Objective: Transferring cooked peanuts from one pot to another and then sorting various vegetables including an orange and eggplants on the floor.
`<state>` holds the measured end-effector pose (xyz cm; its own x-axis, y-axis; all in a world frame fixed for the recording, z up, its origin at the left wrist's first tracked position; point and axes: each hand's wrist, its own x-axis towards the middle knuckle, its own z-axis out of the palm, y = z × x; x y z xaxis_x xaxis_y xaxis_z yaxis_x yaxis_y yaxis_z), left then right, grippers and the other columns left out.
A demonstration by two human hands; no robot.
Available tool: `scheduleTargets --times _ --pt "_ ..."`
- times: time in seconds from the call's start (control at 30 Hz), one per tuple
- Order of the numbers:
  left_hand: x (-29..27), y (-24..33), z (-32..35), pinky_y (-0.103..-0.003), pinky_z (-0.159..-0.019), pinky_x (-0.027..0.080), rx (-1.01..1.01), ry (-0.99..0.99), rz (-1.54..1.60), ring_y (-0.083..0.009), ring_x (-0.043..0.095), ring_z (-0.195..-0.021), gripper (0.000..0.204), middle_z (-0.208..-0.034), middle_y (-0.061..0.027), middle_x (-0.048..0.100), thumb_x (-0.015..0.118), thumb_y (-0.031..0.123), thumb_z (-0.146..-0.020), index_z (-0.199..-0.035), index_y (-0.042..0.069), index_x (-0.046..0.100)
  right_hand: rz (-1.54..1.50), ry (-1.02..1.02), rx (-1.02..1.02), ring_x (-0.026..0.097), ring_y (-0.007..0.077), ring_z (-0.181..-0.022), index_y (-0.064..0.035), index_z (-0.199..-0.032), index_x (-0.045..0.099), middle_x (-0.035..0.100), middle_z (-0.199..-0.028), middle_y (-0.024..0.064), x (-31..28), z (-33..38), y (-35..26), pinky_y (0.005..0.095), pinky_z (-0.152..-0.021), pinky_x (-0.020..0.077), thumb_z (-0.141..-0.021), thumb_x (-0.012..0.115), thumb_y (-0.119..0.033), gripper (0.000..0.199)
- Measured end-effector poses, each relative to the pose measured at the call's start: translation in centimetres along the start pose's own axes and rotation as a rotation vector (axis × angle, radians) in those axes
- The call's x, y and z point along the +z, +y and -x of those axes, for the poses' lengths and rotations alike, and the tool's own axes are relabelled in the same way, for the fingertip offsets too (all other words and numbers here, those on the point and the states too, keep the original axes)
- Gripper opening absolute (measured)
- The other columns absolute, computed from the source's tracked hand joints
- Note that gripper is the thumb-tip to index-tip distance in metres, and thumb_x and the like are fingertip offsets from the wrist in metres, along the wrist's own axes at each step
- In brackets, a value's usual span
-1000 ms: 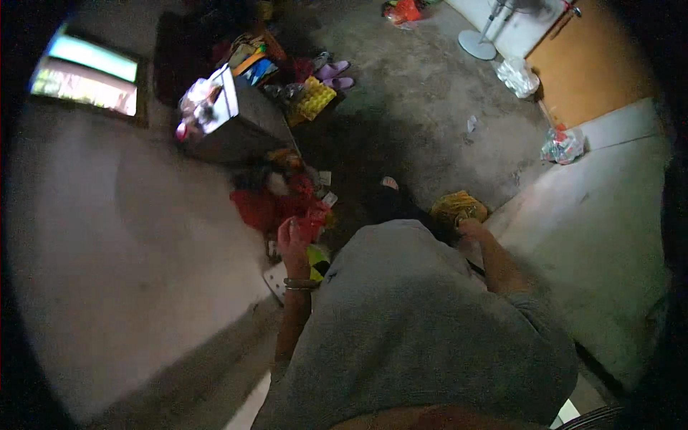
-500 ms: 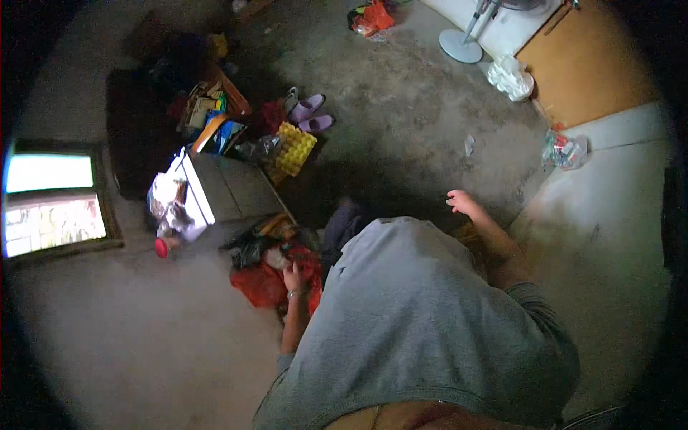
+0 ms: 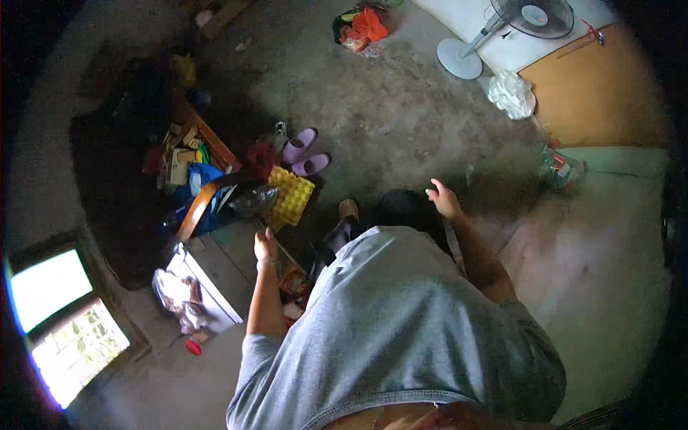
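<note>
My left hand (image 3: 266,246) is raised beside the grey-white cabinet (image 3: 228,254), its fingers loosely apart and nothing visible in it. Below that wrist, red and dark plastic bags (image 3: 294,283) show only in part, since my arm and grey shirt cover the rest. Out in front of my body on the right, my right hand (image 3: 446,201) hangs in the air with thumb and forefinger spread, holding nothing. One of my feet (image 3: 348,209) shows on the floor between the hands.
Beyond the cabinet lie a yellow egg tray (image 3: 290,195), purple clogs (image 3: 310,164) and a box of odds and ends (image 3: 188,161). A standing fan (image 3: 462,59), a white plastic bag (image 3: 511,94) and a clear bag (image 3: 562,168) line the right side. Orange bags (image 3: 367,27) lie far ahead.
My left hand has left the red bag and moved up and forward beside the cabinet. My right hand has shifted slightly left. The whole view has turned, bringing more of the fan in.
</note>
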<state>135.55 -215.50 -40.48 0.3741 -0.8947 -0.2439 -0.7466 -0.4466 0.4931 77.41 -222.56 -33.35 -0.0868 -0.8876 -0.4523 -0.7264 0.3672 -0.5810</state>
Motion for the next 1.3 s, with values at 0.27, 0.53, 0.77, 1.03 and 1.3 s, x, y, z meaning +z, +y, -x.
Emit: scheduleTargets --times 0.27,0.53,0.77,1.03,1.3 --pt "13.0 15.6 -14.9 -0.041 -0.075 0.048 0.307 -0.393 -0.153 -0.035 0.06 -0.085 0.038 -0.108 -0.0147 0.059 0.05 0.036 -0.086 -0.113 0.009 0.049 -0.176 0.014 -0.127 0.057 0.0179 -0.064 -0.0058 -0.127 0.046 0.059 -0.068 0.0104 -5.0 -13.2 -6.2 0.0329 -0.067 0.0461 -0.089 0.055 -0.024 0.043" --pt "14.3 38.1 -19.0 -0.043 -0.084 0.047 -0.011 -0.611 -0.353 -0.0339 0.057 -0.1 0.052 -0.123 -0.0193 0.051 0.038 0.029 -0.089 -0.136 0.011 0.028 -0.115 -0.204 -0.21 0.053 0.0357 -0.109 -0.0062 -0.133 0.037 0.053 -0.119 0.0238 -15.4 -28.4 -5.1 0.0403 -0.091 0.0419 -0.086 0.051 -0.035 0.056" --pt "19.1 44.9 -26.3 -0.044 -0.077 0.049 0.367 -0.372 -0.337 -0.0335 0.058 -0.097 0.041 -0.126 -0.0163 0.049 0.04 0.029 -0.092 -0.131 0.015 0.035 0.249 -0.538 -0.117 0.054 0.0364 -0.108 -0.0069 -0.133 0.034 0.054 -0.119 0.022 -18.8 -38.6 -1.5 0.0437 -0.084 0.0455 -0.086 0.055 -0.027 0.055" --pt "18.1 57.0 -34.4 -0.042 -0.065 0.051 -0.12 -0.462 0.135 -0.0364 0.062 -0.078 0.027 -0.108 -0.0159 0.058 0.045 0.022 -0.091 -0.118 0.016 0.044 -0.39 -0.474 0.097 0.058 0.0331 -0.096 -0.005 -0.119 0.049 0.058 -0.107 0.0189 -23.6 -47.6 -1.2 0.0379 -0.081 0.0471 -0.088 0.052 -0.021 0.036" --pt "19.9 61.4 -45.8 -0.033 -0.085 0.043 -0.041 -0.921 0.662 -0.0223 0.054 -0.1 0.039 -0.11 -0.0121 0.055 0.051 0.023 -0.089 -0.125 0.008 0.043 -0.898 -0.527 0.927 0.049 0.0333 -0.114 -0.0054 -0.127 0.045 0.051 -0.123 0.0177 -40.8 -51.8 -15.9 0.0392 -0.096 0.0401 -0.089 0.046 -0.014 0.039"
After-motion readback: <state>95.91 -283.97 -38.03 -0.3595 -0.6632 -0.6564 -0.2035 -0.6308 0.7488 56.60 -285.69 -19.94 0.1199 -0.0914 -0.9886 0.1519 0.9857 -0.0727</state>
